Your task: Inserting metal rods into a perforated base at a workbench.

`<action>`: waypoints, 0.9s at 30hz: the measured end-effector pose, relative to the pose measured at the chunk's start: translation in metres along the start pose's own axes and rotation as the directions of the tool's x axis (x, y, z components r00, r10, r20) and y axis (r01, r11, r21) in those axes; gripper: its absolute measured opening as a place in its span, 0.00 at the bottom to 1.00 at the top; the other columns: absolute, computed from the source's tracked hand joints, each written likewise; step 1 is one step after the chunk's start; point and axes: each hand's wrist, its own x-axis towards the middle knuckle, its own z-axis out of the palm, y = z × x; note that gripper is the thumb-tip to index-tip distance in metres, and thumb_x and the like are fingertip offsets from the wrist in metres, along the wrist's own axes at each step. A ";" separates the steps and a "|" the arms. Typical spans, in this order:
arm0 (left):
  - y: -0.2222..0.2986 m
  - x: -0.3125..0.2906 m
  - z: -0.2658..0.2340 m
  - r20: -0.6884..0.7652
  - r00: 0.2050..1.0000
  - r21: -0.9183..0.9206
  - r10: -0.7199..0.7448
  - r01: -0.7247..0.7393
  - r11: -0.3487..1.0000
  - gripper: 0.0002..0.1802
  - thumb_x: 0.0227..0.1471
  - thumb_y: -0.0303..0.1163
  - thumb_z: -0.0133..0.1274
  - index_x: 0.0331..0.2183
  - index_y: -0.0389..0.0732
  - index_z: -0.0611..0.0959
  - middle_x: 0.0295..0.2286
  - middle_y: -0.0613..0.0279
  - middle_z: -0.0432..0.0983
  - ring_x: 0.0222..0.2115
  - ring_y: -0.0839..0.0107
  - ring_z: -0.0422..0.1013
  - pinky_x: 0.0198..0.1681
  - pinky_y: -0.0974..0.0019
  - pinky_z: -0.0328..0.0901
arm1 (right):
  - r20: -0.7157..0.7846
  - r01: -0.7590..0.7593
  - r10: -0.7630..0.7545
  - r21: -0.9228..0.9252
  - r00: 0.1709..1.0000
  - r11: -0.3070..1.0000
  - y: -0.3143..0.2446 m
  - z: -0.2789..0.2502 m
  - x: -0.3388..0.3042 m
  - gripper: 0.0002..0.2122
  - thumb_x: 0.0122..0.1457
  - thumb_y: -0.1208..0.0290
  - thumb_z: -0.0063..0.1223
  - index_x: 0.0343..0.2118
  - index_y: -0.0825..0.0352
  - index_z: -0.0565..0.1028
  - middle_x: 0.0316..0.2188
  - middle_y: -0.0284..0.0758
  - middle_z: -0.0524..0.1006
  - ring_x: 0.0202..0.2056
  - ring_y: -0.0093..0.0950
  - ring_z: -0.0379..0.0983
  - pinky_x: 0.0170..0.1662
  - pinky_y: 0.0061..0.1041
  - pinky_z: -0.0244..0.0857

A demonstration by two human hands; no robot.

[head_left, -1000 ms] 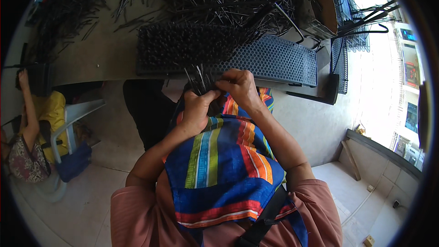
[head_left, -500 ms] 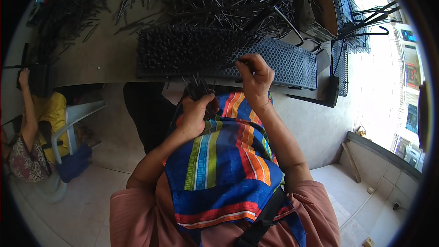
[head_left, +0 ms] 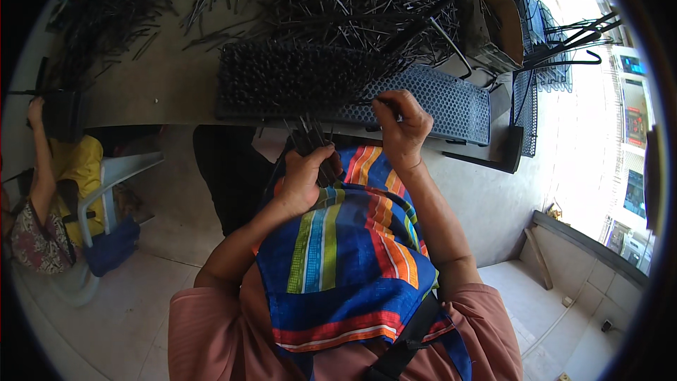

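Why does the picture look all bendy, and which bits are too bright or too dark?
Head view: the fisheye lens bends straight edges near the rim, with black corners; head view: glare washes out the outdoor area at right; head view: the dark sticks in the heap blur together; head view: the bundle in the left hand looks dim.

A striped blue apron covers the short-sleeved pink shirt

Beyond the tray, my view's top edge cuts off the rod heap. This side of the tray, my left grip hides the base of the rod bundle; anything in my right grip is too small to tell.
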 end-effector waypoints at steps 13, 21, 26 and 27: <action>0.002 0.000 0.001 0.039 0.999 0.008 0.016 -0.017 1.000 0.05 0.51 0.26 0.56 0.30 0.34 0.78 0.21 0.58 0.75 0.20 0.68 0.73 0.24 0.65 0.69 | 0.062 0.050 -0.045 -0.080 0.997 0.996 0.008 0.009 -0.003 0.06 0.47 0.83 0.62 0.29 0.70 0.77 0.21 0.32 0.74 0.21 0.18 0.69 0.26 0.18 0.62; 0.002 -0.001 0.002 0.016 1.000 0.000 0.018 -0.018 1.000 0.05 0.50 0.25 0.57 0.30 0.34 0.78 0.21 0.58 0.75 0.19 0.68 0.73 0.24 0.65 0.68 | 0.130 0.126 -0.091 -0.295 0.987 0.947 -0.007 0.020 0.001 0.06 0.46 0.81 0.62 0.29 0.68 0.79 0.22 0.35 0.73 0.19 0.25 0.71 0.24 0.22 0.63; 0.002 0.000 0.002 0.028 0.999 -0.013 0.019 -0.019 1.000 0.05 0.50 0.25 0.57 0.29 0.34 0.78 0.21 0.58 0.75 0.20 0.68 0.73 0.24 0.64 0.68 | 0.090 0.067 -0.046 -0.253 0.995 0.965 0.002 0.020 -0.001 0.07 0.46 0.81 0.63 0.30 0.68 0.79 0.21 0.35 0.73 0.19 0.24 0.71 0.24 0.21 0.63; 0.003 -0.001 0.003 0.024 1.000 -0.022 0.005 -0.005 1.000 0.05 0.51 0.25 0.56 0.30 0.34 0.78 0.21 0.59 0.75 0.20 0.68 0.73 0.24 0.64 0.68 | 0.076 0.027 -0.009 -0.237 0.997 0.971 0.002 0.018 -0.001 0.07 0.46 0.81 0.63 0.30 0.68 0.80 0.21 0.35 0.73 0.20 0.23 0.71 0.24 0.21 0.62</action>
